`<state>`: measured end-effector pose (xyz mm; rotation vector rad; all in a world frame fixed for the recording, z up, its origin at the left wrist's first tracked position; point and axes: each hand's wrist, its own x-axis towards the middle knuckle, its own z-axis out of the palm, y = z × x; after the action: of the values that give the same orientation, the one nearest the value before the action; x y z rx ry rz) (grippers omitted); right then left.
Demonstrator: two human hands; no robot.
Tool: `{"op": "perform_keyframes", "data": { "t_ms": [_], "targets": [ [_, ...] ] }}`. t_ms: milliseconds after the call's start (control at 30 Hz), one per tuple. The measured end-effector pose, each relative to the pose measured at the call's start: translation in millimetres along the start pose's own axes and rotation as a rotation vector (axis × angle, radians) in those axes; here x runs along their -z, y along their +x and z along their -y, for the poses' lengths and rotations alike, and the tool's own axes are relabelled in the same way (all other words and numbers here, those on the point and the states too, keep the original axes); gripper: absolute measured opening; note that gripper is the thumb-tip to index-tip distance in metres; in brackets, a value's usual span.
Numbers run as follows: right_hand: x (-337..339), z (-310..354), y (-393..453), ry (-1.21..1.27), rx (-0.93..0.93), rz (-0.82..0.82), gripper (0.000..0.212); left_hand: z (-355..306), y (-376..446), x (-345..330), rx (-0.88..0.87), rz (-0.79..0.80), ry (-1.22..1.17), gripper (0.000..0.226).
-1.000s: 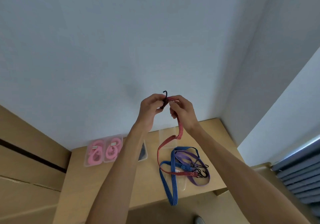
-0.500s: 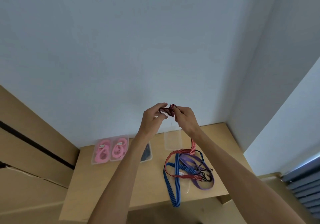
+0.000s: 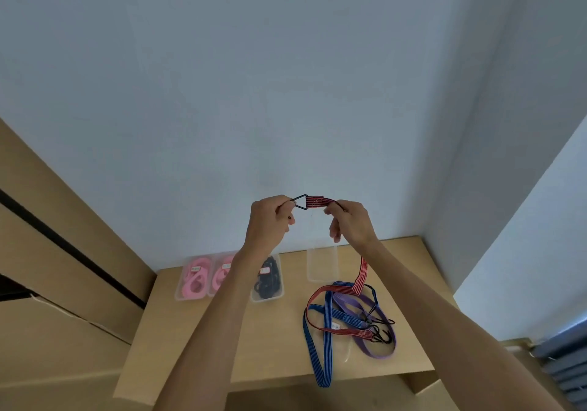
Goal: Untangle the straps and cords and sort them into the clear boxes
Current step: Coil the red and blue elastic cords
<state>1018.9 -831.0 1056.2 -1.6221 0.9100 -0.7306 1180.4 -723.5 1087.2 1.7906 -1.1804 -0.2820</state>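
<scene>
At the table's near edge, around five o'clock, a blue strap is hanging its loop over the lip; it is lying tangled with a purple strap and the lower run of a red strap, their black hooks bunching together just right of the crossing; something clear is sitting under the tangle, though what it is cannot be told; farther back, toward seven o'clock, two clear boxes are each holding pink cords, and just beside them a third clear box is holding black cords; at about one o'clock from that row an empty clear box is sitting near the wall, just beyond the tangle; above all this, at the centre of view, both hands are lifted in front of the wall with the red strap's top end stretching between them; the left hand is curling its fingers and pinching the black triangular hook ring at the strap's end; the right hand is gripping the striped red webbing just beside that ring, fingers curled round it, and the strap is dropping from behind that wrist down to the tangle on the table
</scene>
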Motion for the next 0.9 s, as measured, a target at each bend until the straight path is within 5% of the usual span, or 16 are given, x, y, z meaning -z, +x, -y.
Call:
{"op": "perform_keyframes", "data": {
  "t_ms": [167, 367, 533, 600, 767, 900],
  "targets": [
    [-15.0, 11.1, -3.0, -0.045, 0.064, 0.228, 0.022, -5.6, 3.0, -6.2, 0.034, 0.022, -0.034, 0.023],
    [-11.2, 9.7, -7.0, -0.01, 0.179, -0.076, 0.012, -2.9, 3.7, 2.3, 0.101, -0.038, -0.016, 0.024],
    [-4.0, 9.1, -3.2, 0.026, 0.165, -0.091, 0.014, 4.9, -3.0, 16.8, 0.251, 0.466, -0.255, 0.016],
    [-5.6, 10.1, -3.6, 0.13, 0.143, -0.03, 0.014, 4.8, -2.4, 20.1, 0.255, 0.536, -0.317, 0.017],
    [-12.0, 24.6, 2.6, 0.292, 0.057, 0.224, 0.022, -2.3, -0.9, 25.5, 0.247, 0.497, -0.657, 0.028],
    [-34.6, 42.3, 5.3, 0.279, 0.033, 0.32, 0.031, -13.7, 5.4, 11.8, 0.295, 0.209, -0.815, 0.029]
  ]
}}
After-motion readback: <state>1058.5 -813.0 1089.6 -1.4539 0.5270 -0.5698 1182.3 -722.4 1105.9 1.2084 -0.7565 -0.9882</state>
